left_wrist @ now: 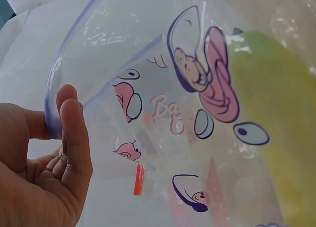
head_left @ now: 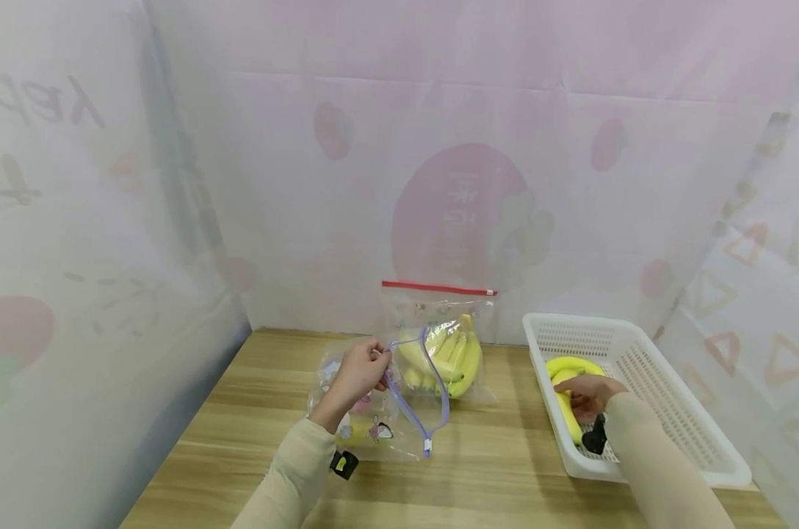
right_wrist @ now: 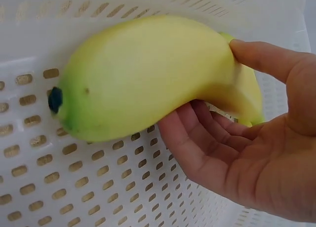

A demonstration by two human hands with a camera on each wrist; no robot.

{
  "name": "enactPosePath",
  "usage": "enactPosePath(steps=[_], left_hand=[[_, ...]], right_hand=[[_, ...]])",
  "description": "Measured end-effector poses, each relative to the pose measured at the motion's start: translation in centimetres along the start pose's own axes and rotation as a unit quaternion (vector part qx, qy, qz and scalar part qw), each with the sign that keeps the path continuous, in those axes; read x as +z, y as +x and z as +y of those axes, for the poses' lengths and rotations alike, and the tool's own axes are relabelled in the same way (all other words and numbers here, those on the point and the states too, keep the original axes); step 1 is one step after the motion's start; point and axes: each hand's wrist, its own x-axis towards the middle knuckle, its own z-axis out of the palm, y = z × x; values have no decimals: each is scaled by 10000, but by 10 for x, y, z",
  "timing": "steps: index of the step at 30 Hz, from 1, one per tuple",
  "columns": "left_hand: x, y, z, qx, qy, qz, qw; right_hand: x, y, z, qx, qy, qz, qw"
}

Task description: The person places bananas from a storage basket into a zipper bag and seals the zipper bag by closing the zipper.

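Observation:
My left hand [head_left: 365, 365] pinches the purple rim of a clear zip bag [head_left: 399, 441] printed with cartoon figures. The bag's mouth stands apart in a loop, its white slider [head_left: 428, 445] at the near end. In the left wrist view, thumb and fingertips meet on the purple strip [left_wrist: 53, 98], and a yellow shape [left_wrist: 276, 89] shows through the film. Inside a white basket at the right, my right hand [head_left: 587, 393] grips a yellow banana [right_wrist: 143, 79], thumb on one side and fingers curled beneath. The banana's green end with a dark tip points away from the palm.
Behind the purple-rimmed bag, a second clear bag with a red zip strip [head_left: 439, 288] stands near the back wall, holding bananas [head_left: 465, 360]. The perforated basket [head_left: 687, 397] sits at the right of the wooden table [head_left: 499, 470]. Printed cloth walls enclose three sides.

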Motion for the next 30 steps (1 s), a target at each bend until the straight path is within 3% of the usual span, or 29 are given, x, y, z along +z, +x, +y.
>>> enactPosePath(steps=[7, 20, 26, 30], left_hand=[[-1, 0, 0, -2, 31, 43, 10000], [-2, 1, -4, 5, 66, 56, 10000], [-3, 0, -3, 12, 86, 87, 9999], [-3, 0, -3, 7, 68, 108, 9999]], right_hand=[[-3, 0, 7, -52, 353, -147, 9993], [-5, -1, 11, -500, 551, -903, 9931], [-9, 1, 8, -715, 371, -851, 9931], [-14, -3, 5, -954, 276, -1218, 9876]])
